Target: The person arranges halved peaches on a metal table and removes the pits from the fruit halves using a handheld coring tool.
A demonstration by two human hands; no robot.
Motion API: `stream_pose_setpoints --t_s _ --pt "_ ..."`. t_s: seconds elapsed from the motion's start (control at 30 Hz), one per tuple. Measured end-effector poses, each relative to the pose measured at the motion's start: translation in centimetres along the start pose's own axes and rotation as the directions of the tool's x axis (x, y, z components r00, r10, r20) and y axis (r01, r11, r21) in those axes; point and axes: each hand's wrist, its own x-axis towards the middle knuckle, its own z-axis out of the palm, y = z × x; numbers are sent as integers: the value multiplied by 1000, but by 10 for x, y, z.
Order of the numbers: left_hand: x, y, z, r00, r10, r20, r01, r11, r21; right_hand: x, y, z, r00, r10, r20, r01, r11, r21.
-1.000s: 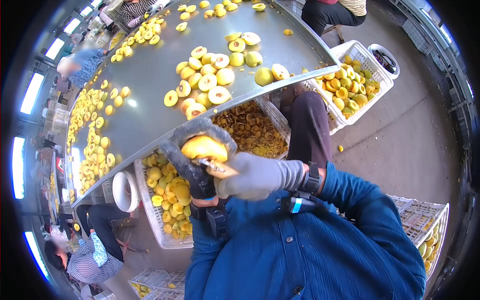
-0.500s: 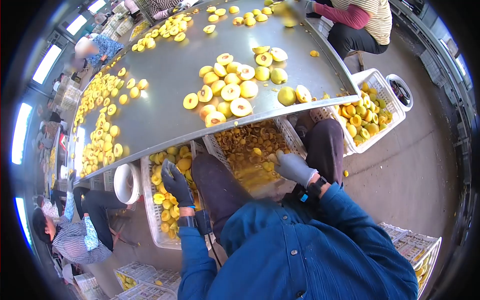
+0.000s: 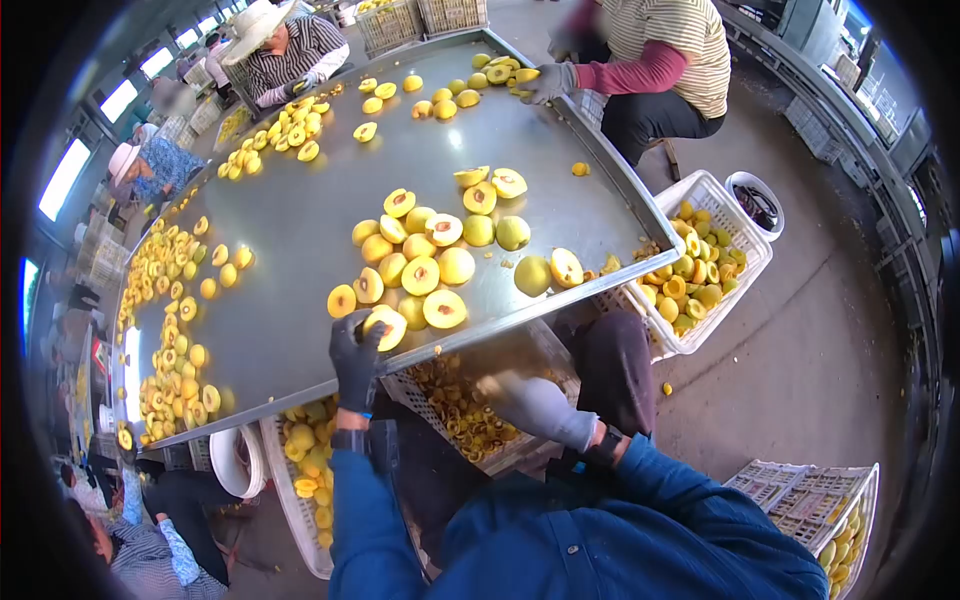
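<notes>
My left hand [image 3: 356, 362], in a dark glove, reaches over the near edge of the metal table [image 3: 300, 210]. Its fingers close on a yellow peach half [image 3: 385, 327] lying cut side up. Beside it is a cluster of peach halves [image 3: 422, 275], several showing reddish centres. Gloved in grey, my right hand [image 3: 540, 408] is over a white crate [image 3: 560, 365] of brownish-yellow scraps [image 3: 470, 405]. Its fingers look curled round something pale, which motion blur keeps me from making out.
A crate of peach pieces [image 3: 308, 450] stands by my left leg, beside a white bucket [image 3: 238, 460]. Another full crate [image 3: 700, 265] is at the table's right corner, near a second bucket [image 3: 755, 205]. Co-workers sit around the table; one gloved hand [image 3: 548, 83] touches fruit at the far side.
My left hand has moved up from the peach crate to the table edge and taken hold of a peach half. My right hand has moved left over the scrap crate. The view has shifted.
</notes>
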Motion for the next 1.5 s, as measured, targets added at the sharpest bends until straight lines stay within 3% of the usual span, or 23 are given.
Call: stream_pose_setpoints --t_s 0.1,0.13,0.17,0.2,0.23,0.3,0.37,0.43,0.57,0.8,0.9,1.0,1.3,1.43,1.5 --pt "1 71 -30 992 -92 90 104 986 -133 38 -61 -40 954 64 -294 -23 990 141" --pt "-6 102 -34 975 -171 145 198 959 -205 45 -76 -47 945 75 -319 -6 977 214" --pt "-17 113 -30 985 -100 143 130 968 -214 51 -86 -51 934 87 -346 16 959 283" --pt "-31 122 -28 990 -25 142 57 973 -225 54 -88 -44 933 134 -333 27 899 437" --pt "-44 131 -26 989 52 141 -18 972 -236 55 -99 -38 924 237 -300 66 674 736" --pt "-72 158 -25 995 5 103 11 988 -152 39 -124 -67 946 295 131 -207 243 948" --pt "-96 183 -27 997 -44 69 53 989 -135 22 -137 -75 874 299 384 -384 -62 921" --pt "-114 196 -19 990 -120 76 135 963 -233 6 -132 -70 808 296 509 -489 -146 860" --pt "-127 207 4 964 -232 130 265 881 -392 -15 -128 -67 794 193 577 -467 -414 781" --pt "-138 213 16 942 -290 168 335 822 -460 -33 -116 -52 813 56 580 -444 -585 679" --pt "-138 213 17 941 -297 164 339 813 -473 -39 -124 -54 853 203 480 -378 -393 838" --pt "-138 213 17 942 -300 152 335 809 -484 -37 -123 -56 862 250 441 -362 -305 881" --pt "-133 211 23 938 -326 121 340 786 -516 -30 -137 -83 826 320 464 -345 -364 865" --pt "-129 207 27 932 -340 129 356 781 -513 -25 -115 -72 821 306 482 -383 -331 862" --pt "-122 205 29 930 -343 136 362 782 -508 -26 -111 -76 845 326 424 -380 -192 905"
